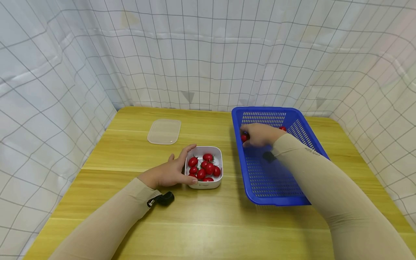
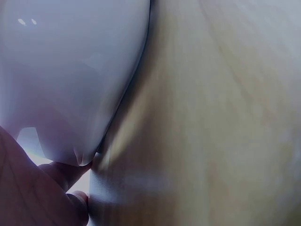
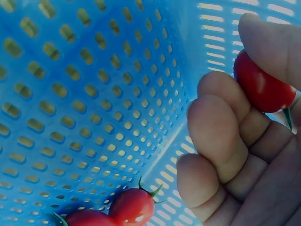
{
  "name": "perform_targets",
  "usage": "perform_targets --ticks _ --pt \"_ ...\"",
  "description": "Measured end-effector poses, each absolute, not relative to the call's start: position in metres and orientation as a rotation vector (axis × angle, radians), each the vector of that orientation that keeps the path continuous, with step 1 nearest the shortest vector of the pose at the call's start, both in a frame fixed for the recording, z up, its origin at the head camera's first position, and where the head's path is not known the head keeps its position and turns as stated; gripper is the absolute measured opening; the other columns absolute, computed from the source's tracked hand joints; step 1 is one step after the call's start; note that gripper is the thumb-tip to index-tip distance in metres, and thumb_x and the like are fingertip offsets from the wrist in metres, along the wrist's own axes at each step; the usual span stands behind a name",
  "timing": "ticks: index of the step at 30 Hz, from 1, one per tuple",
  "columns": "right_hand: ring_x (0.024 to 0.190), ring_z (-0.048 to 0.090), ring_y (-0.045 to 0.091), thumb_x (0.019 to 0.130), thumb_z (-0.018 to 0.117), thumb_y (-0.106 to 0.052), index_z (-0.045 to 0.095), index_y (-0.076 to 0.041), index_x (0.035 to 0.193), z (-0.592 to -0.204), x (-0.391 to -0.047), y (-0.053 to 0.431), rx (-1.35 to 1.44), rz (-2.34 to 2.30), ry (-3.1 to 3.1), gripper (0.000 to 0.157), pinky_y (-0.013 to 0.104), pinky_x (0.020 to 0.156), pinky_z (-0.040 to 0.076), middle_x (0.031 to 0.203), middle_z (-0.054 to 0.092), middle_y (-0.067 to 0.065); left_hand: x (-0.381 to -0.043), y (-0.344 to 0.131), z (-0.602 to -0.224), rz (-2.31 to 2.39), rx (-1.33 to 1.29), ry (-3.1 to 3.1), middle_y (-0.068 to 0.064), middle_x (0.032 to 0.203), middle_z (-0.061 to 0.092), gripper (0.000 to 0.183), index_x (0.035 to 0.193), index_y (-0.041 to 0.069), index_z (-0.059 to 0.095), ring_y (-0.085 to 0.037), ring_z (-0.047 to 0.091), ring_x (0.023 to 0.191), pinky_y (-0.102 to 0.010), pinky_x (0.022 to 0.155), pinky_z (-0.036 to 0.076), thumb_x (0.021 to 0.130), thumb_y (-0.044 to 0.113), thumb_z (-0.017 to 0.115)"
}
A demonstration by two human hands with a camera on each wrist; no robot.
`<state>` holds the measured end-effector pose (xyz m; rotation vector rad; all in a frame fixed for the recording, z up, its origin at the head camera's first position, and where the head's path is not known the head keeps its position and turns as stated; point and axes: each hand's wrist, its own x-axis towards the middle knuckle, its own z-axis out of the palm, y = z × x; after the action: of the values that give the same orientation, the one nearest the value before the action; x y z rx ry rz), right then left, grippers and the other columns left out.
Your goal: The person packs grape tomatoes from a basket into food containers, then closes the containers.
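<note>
My left hand grips the left side of a small white plastic box, thumb at the front and fingers at the back. The box wall fills much of the left wrist view. Inside lie several cherry tomatoes, some with green stems. Down in the blue basket, my right hand pinches one cherry tomato between thumb and index finger. Two more tomatoes lie close by on the basket's floor in the right wrist view.
The blue perforated basket stands on the right of the wooden table. Another tomato shows at its back right. A clear flat lid lies behind the box, to the left. A white checked curtain surrounds the back and sides.
</note>
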<state>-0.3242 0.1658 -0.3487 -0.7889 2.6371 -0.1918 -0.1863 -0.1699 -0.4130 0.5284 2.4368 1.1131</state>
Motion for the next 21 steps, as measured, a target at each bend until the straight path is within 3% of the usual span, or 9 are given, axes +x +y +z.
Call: perform_targets --ticks 7,11,21 --pt "0.095 0.06 0.027 0.096 0.078 -0.025 0.062 -0.014 0.116 -0.3467 -0.3218 0.1645 -0.746 -0.192 2.642 0.027 0.041 0.085 0.053 0.103 0.066 0.009 -0.1869 -0.1705 -0.4144 1.095 0.516 2.446 -0.017 0.174 0.02 0.119 0.167 0.031 0.0 -0.06 0.006 0.157 -0.071 0.125 -0.013 0.084 0.052 0.082" --pt "0.094 0.06 0.027 0.096 0.078 -0.024 0.062 -0.013 0.112 -0.3456 -0.3204 0.1642 -0.762 -0.197 2.638 0.025 0.041 0.085 0.053 0.101 0.065 0.009 -0.187 -0.1704 -0.4146 1.094 0.519 2.449 -0.016 0.174 0.021 0.119 0.167 0.03 0.0 -0.059 0.011 0.157 -0.07 0.126 -0.013 0.084 0.052 0.082" --pt "0.092 0.059 0.026 0.095 0.079 -0.023 0.06 -0.014 0.109 -0.3394 -0.3169 0.1651 -0.791 -0.204 2.639 0.025 0.04 0.082 0.05 0.098 0.063 0.009 -0.1864 -0.1702 -0.4133 1.096 0.519 2.447 -0.017 0.173 0.022 0.119 0.167 0.03 0.0 -0.061 0.007 0.157 -0.07 0.125 -0.013 0.084 0.052 0.082"
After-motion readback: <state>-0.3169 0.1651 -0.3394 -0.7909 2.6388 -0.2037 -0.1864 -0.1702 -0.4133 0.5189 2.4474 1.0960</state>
